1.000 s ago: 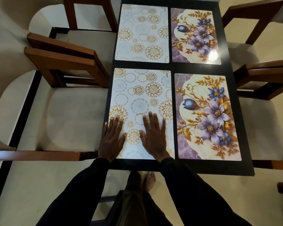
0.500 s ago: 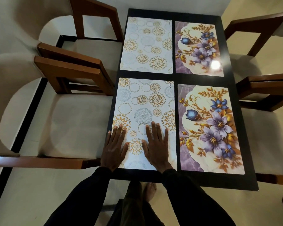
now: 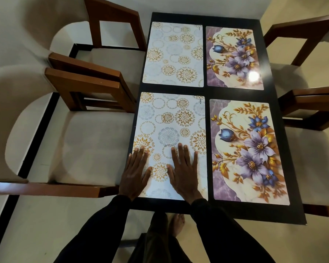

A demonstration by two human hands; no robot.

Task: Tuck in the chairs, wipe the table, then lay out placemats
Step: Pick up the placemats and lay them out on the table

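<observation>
My left hand [image 3: 135,174] and right hand [image 3: 184,174] lie flat, side by side, on the near-left placemat [image 3: 171,120] on the counter [image 3: 207,211]. It looks thin, light and glossy; I'd slide it under flat palms or lift a corner.

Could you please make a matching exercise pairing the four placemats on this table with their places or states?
1. near circle-patterned placemat
2. near floral placemat
3. far floral placemat
4. far circle-patterned placemat

A. bright glare spot on it
B. far left, untouched
C. touched by left hand and right hand
D. near right, untouched

Pairs: 1-C; 2-D; 3-A; 4-B
</observation>
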